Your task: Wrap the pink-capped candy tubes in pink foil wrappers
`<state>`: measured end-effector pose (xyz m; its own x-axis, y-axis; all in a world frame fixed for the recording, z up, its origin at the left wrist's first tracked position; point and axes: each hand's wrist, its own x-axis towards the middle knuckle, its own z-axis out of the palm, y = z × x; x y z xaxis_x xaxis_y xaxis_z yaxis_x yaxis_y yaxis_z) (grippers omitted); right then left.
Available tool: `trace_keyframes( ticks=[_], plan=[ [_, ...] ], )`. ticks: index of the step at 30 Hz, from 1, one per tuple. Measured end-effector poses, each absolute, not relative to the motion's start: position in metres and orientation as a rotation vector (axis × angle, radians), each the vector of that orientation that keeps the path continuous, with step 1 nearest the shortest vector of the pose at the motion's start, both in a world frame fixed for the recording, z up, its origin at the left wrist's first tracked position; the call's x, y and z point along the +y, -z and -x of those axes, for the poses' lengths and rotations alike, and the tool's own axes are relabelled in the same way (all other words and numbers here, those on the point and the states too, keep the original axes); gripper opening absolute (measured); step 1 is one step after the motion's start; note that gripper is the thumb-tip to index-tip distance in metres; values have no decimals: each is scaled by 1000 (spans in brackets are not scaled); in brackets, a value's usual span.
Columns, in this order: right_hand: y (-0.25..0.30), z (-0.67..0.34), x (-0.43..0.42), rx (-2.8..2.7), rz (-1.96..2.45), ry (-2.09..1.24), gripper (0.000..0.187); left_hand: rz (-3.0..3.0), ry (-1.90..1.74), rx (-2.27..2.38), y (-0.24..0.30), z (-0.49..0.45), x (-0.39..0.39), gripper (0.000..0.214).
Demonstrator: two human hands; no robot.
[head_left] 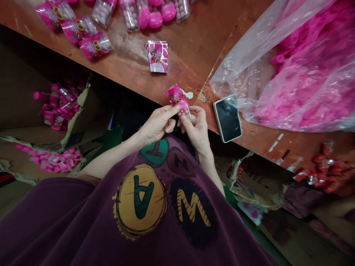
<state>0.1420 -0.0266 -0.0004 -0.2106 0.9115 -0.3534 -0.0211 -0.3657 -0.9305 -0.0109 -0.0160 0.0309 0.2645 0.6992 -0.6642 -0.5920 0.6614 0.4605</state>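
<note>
Between my two hands, at the table's front edge, is a small clear tube of pink candy balls (184, 108) with a pink printed wrapper (174, 94) at its upper end. My left hand (159, 123) is closed, its thumb pressing on the tube near the wrapper. From the other side, my right hand (196, 127) grips the tube's lower end between thumb and fingers. Just beyond them on the table lies a stack of pink printed wrappers (158, 56). A yellow rubber band (199, 93) rests near my right hand.
Candy tubes (129, 15) and wrapped tubes (96, 45) lie at the back of the wooden table (191, 48). To the right are a phone (227, 118) and a bag of pink parts (305, 81). Boxes of pink pieces (59, 105) stand at left; red-wrapped pieces (327, 168) lie far right.
</note>
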Motion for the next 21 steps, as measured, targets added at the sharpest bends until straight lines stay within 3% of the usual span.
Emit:
trace_keyframes(
  ticks=[10, 17, 21],
  plan=[
    [-2, -134, -37, -800, 1182, -1898, 47, -280, -869, 1064, -33, 10, -7, 40],
    [15, -133, -43, -1180, 1424, -1317, 44, -255, -845, 1111, -33, 3, -7, 41],
    [8, -132, -40, -983, 1313, -1597, 43, -264, -838, 1093, -31, 2, -14, 41]
  ],
)
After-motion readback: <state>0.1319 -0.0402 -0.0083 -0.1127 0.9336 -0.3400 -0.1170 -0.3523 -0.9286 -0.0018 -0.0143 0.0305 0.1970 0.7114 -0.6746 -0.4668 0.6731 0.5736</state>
